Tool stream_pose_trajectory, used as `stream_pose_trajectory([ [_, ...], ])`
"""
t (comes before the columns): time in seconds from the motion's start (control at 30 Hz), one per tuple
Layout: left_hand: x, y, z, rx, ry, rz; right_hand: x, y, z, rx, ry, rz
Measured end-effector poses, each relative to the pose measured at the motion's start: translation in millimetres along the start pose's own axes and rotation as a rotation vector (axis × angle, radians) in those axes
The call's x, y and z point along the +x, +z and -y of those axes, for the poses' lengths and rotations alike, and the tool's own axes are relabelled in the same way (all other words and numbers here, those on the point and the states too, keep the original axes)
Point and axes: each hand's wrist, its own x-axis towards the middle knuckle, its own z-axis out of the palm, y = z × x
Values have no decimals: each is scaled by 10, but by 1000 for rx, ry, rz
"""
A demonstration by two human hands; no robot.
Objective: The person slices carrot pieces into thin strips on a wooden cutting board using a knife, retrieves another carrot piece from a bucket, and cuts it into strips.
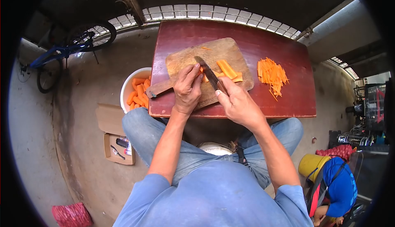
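My right hand (pixel 240 103) grips a knife (pixel 209 72) by its handle, the dark blade slanting up and left over a worn wooden cutting board (pixel 181 60). My left hand (pixel 188 88) is closed at the blade, its fingertips pressed on a piece of carrot (pixel 201 69) that is mostly hidden by fingers and knife. Thick carrot slices (pixel 226 68) lie on the board just right of the blade. To the right, on the red table, is a heap of carrot strips (pixel 272 75). A flat wooden handle (pixel 159 88) juts out left of my left hand.
A white bucket (pixel 124 91) of peeled carrots stands against the left side of the red table (pixel 288 41). On the floor are an open cardboard box (pixel 119 160) and a red mesh sack (pixel 72 215). A blue bicycle (pixel 61 53) leans at left. A person in blue (pixel 339 181) is at lower right.
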Motion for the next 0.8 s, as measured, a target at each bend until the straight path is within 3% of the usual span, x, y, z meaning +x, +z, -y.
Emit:
stream_pose_trajectory([
  [0.1,14,-23,-48,-36,-71,1,66,9,-146,11,3,29],
  [0.2,17,-2,-2,10,46,-16,115,169,-359,-52,9,38],
  [0.3,-15,-11,-42,-16,-82,4,170,218,-490,-89,-19,40],
  [0.37,-34,-22,-28,-14,-58,6,182,213,-481,-94,-2,34],
  [0.63,12,-17,-10,12,21,-7,-60,-85,60,14,61,-25],
  [0.8,-23,-8,23,-28,-44,22,-77,-160,273,19,111,33],
])
